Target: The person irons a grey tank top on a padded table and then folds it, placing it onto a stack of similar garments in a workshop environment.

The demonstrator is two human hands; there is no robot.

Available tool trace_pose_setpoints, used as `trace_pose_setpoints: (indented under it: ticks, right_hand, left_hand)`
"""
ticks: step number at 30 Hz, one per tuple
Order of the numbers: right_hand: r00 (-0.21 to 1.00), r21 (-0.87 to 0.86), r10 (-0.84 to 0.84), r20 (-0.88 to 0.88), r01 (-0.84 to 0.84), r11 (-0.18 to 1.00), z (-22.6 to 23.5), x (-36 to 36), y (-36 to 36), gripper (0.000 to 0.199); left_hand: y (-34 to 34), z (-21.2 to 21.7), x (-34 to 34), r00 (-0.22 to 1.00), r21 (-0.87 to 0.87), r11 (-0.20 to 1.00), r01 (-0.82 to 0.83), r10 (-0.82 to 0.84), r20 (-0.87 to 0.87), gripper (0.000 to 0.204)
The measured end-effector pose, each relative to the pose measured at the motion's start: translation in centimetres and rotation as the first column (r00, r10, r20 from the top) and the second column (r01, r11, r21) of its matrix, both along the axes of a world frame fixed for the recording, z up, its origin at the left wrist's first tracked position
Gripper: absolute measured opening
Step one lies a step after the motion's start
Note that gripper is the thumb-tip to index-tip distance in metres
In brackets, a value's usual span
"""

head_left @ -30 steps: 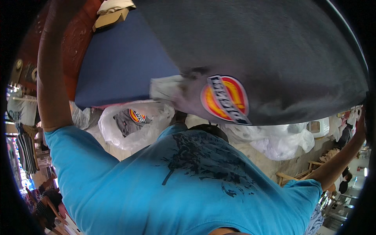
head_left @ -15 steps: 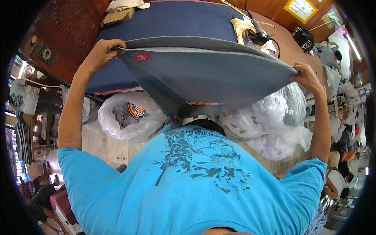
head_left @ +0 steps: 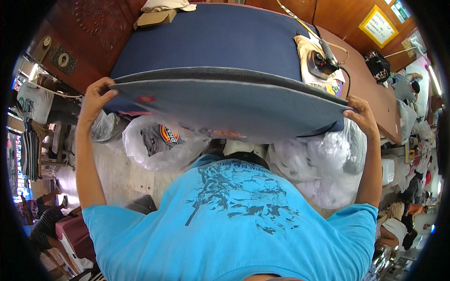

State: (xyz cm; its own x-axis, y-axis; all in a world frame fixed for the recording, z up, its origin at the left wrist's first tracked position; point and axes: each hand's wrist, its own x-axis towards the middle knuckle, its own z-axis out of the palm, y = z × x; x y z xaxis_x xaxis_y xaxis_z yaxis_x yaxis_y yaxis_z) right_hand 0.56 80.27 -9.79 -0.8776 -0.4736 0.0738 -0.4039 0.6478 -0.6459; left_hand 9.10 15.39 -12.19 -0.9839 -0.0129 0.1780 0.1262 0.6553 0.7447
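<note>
A grey T-shirt (head_left: 225,105) is stretched wide between my two hands at the near edge of the ironing table. Its open hem faces the table, showing two layers with a gap between them. A small red tag sits near its left corner, and a printed emblem shows lower down. My left hand (head_left: 99,98) pinches the left end of the hem between thumb and fingers. At the opposite end, my right hand (head_left: 362,114) grips the right corner. An iron (head_left: 322,64) rests on a pale cloth (head_left: 307,49) beyond the shirt, on the right.
The table has a dark blue cover (head_left: 225,37) and a brown right part (head_left: 363,89). At its far left lies a cardboard box (head_left: 154,18) with cloth on top. Plastic bags (head_left: 323,154) of garments stand below the near edge. A cord runs from the iron.
Both hands have moved nearer to me, and the left has gone outward. The shirt's hem is pulled straighter and wider, and its left side no longer folds diagonally.
</note>
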Motion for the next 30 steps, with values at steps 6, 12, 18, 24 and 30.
trace_pose_setpoints:
  ticks: [6,12,18,24,30]
  right_hand:
    - [0.993,-0.442,-0.110,0.046,0.119,0.889,6.4,-9.7,0.3,0.035]
    - [0.923,-0.379,-0.382,-0.037,0.341,0.860,8.0,-30.3,-3.0,0.041]
    - [0.950,-0.062,-0.239,0.202,0.255,0.965,-7.8,-48.4,-8.6,0.014]
    - [0.878,-0.060,-0.307,0.366,0.352,0.934,-18.0,-51.5,-10.7,0.019]
    - [0.866,0.119,-0.392,-0.312,0.444,0.888,-24.6,-49.1,-12.3,0.044]
  left_hand:
    - [-6.5,7.7,-8.2,0.976,0.035,0.989,0.146,-0.138,-0.170,0.027]
    - [-9.5,8.4,-30.6,0.976,-0.238,0.961,0.139,-0.174,-0.131,0.032]
    - [-7.7,-10.7,-51.7,0.988,0.080,0.995,0.058,-0.069,0.136,0.022]
    - [-7.6,-22.1,-55.6,0.963,0.143,0.988,0.055,-0.090,0.252,0.029]
    - [-2.3,-23.1,-52.4,0.992,-0.220,0.968,-0.122,0.110,-0.069,0.038]
